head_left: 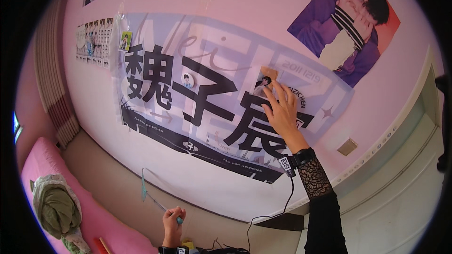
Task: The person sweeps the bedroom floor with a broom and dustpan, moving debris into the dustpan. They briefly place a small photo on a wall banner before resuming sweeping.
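Note:
A purple and black fabric banner with large black lettering hangs on the pink wall. My right hand reaches up to its right half, fingers stretched and apart, fingertips at the edge of a small photo card. The hand covers part of the banner, and whether the fingers press the card I cannot tell. Low in front of me, my left hand is closed round the teal handle of a thin metal rod with a narrow teal head. That head is near the lower wall, apart from the banner.
A round badge and a small green card are on the banner. A large poster hangs at upper right, above a wall switch and a white door. A pink bed with green cloth stands left.

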`<state>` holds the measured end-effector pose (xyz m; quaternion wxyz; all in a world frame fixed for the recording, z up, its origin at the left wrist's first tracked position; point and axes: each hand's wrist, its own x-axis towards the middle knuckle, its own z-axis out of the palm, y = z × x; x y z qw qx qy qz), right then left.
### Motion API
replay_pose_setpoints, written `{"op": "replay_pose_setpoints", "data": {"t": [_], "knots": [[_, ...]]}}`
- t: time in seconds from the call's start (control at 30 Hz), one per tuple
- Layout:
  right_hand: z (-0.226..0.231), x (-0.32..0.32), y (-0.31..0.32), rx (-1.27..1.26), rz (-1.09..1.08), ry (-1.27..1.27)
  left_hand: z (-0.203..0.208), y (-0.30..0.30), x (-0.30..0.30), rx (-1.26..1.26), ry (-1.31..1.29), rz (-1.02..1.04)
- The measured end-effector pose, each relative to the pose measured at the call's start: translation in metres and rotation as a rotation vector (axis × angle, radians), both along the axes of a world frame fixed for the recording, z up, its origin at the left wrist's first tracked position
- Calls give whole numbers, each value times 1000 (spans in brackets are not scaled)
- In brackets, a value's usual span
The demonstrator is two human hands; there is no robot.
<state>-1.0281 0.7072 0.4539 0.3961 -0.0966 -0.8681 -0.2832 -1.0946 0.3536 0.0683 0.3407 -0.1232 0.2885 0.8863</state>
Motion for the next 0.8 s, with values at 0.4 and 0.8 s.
{"op": "replay_pose_setpoints", "data": {"t": [0.4,0.8], "knots": [[24,-51,5,61,-129,236,-5,0,-5,71,2,-3],[31,-52,11,120,-191,249,-2,3,-28,-42,91,29]]}}
